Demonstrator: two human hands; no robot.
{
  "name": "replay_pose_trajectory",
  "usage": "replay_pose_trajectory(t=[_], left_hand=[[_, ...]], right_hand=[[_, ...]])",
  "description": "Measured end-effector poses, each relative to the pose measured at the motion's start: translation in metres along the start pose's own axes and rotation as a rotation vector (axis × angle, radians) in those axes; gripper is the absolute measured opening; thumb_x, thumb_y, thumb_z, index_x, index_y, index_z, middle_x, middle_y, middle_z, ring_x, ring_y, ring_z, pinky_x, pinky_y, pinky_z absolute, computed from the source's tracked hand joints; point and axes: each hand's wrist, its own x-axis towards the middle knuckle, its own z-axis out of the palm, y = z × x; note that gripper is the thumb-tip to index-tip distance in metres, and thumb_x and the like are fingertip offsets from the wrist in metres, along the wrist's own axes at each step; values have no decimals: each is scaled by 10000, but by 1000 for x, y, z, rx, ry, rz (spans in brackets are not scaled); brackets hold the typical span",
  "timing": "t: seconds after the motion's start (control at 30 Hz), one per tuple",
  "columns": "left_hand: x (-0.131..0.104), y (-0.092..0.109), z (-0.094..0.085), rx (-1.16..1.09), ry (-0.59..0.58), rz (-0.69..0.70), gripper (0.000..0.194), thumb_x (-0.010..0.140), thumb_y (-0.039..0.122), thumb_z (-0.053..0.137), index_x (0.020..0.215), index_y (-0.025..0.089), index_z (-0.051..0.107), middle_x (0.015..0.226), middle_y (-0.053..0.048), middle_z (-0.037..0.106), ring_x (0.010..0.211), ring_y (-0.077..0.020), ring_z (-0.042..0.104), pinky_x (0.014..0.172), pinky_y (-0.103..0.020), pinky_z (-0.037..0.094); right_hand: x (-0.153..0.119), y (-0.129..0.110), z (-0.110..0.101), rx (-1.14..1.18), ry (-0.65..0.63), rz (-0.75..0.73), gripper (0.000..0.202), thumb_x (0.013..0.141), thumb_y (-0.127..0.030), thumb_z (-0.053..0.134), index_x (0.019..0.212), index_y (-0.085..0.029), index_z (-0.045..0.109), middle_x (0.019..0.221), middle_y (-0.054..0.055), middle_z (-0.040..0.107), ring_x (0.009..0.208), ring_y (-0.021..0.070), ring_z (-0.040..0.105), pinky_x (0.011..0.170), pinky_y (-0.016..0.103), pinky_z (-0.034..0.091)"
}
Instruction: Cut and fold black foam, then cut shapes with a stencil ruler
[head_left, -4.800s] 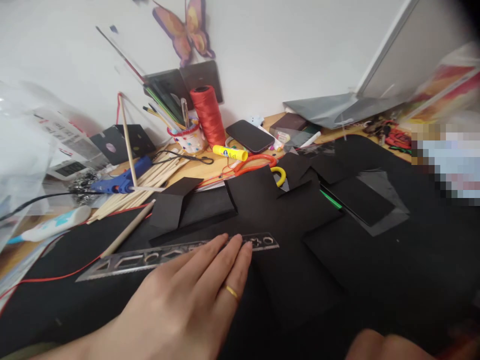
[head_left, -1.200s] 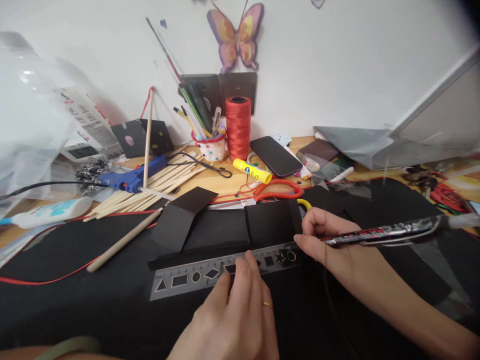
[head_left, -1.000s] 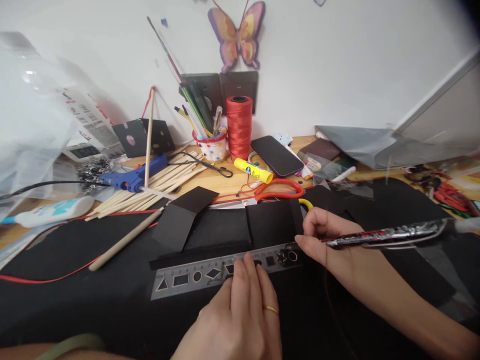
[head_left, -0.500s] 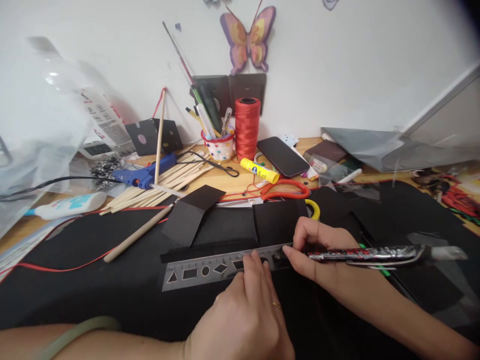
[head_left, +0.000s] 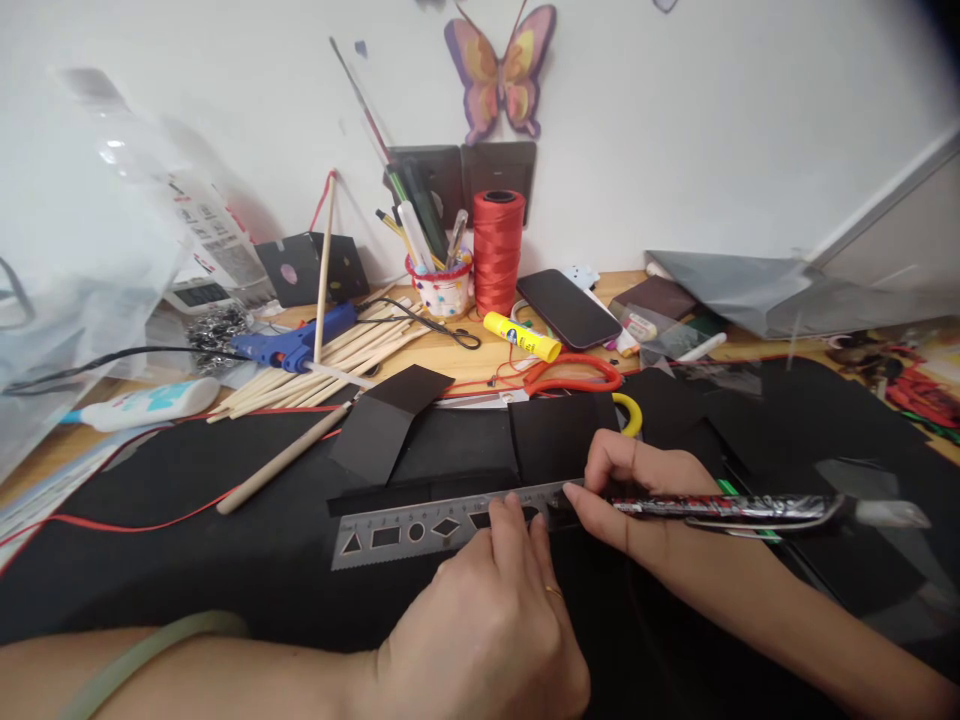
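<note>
A clear plastic ruler [head_left: 373, 553] with cut-out shapes lies across black card on the desk. My left hand [head_left: 499, 610] presses down on its middle with the fingertips, the fingers close together. At the ruler's right end, my right hand [head_left: 637, 490] is closed around a dark patterned pen [head_left: 735, 508] between thumb and index finger. The pen's back end points right over the wrist, while its tip is hidden at the fingers. Just beyond the ruler lie a folded black card piece [head_left: 390, 415] and a flat black card piece [head_left: 562, 435].
Red-handled scissors [head_left: 574, 372], a yellow glue stick [head_left: 521, 337] and a phone [head_left: 570, 307] lie behind the card. Further left are a blue glue gun [head_left: 296, 345], wooden sticks [head_left: 270, 388] and a white glue bottle [head_left: 154, 405]. A red spool [head_left: 498, 255] stands by a pen cup [head_left: 441, 288].
The whole view has shifted slightly. My right hand with the pen has edged a little left along the ruler; my left hand stays pressed on it.
</note>
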Motion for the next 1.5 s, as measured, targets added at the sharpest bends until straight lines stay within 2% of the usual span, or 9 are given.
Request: replay_pose_trajectory(t=[0.2,0.43,0.57,0.8,0.97,1.17,1.5], left_hand=[[0,6,4,1,75,-78,313,776,95,419,979,-14,632,912,-289,644,628,-241,667,444,-265,528],[5,-1,-2,7,39,2,330,772,70,388,968,4,645,889,-256,660,518,-189,641,375,-205,466],[3,0,-2,8,25,-34,339,781,59,374,992,0,633,921,-267,648,553,-201,652,384,-213,466],[4,-4,-4,54,45,61,311,772,77,401,947,0,647,888,-258,658,660,-238,675,416,-215,489],[4,-3,-4,70,46,69,303,775,92,425,967,-15,633,890,-269,657,737,-271,673,495,-279,536],[7,-6,-6,77,54,119,309,738,93,438,936,-9,652,857,-259,666,715,-280,673,408,-236,478],[7,-7,-7,93,46,142,313,702,132,481,921,8,666,846,-250,673,722,-292,668,410,-256,463]], right_hand=[[-1,-2,-1,21,-40,29,187,702,-183,526,577,-205,389,490,-68,409,458,74,342,404,195,263],[2,-1,-3,36,-1,48,193,732,-238,518,590,-205,393,499,-61,404,463,76,335,407,200,268],[2,0,-2,6,-16,23,182,727,-227,522,594,-206,400,502,-66,415,455,73,336,400,199,261],[0,1,0,-10,-19,-45,172,755,-223,517,621,-209,410,532,-64,457,483,74,391,421,191,293],[-2,2,0,-102,13,-11,171,733,-203,518,610,-212,399,504,-65,440,462,77,388,411,199,284],[-4,7,-1,-160,12,-27,167,751,-218,509,630,-211,395,530,-65,445,481,79,410,431,191,300],[0,1,-2,-138,23,-24,168,688,-170,511,588,-206,381,495,-70,430,456,72,381,401,176,293]])
